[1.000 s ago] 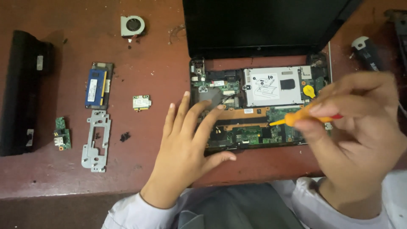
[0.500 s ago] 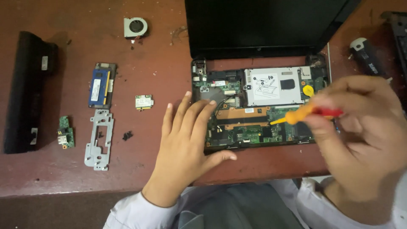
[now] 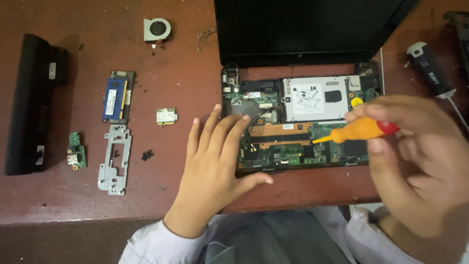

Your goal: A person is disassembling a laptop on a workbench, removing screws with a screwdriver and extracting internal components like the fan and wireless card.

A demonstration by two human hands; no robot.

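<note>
1. Screwdriver, orange, being pinched in right hand, tip touching green board of opened laptop.
2. Left hand lying flat, fingers spread, holding nothing, pressing on laptop's left edge.
3. Lying left on table: bracket, small board, screws, memory stick, card, battery.
4. Sitting farther back: fan, black screen, second screwdriver.

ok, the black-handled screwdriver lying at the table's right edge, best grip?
Judging by its pose, take the black-handled screwdriver by its thick handle, coming from above with fingers across its width. It lies flat and diagonal on the brown table, with the thin shaft pointing lower right; its tip is out of view.
</note>
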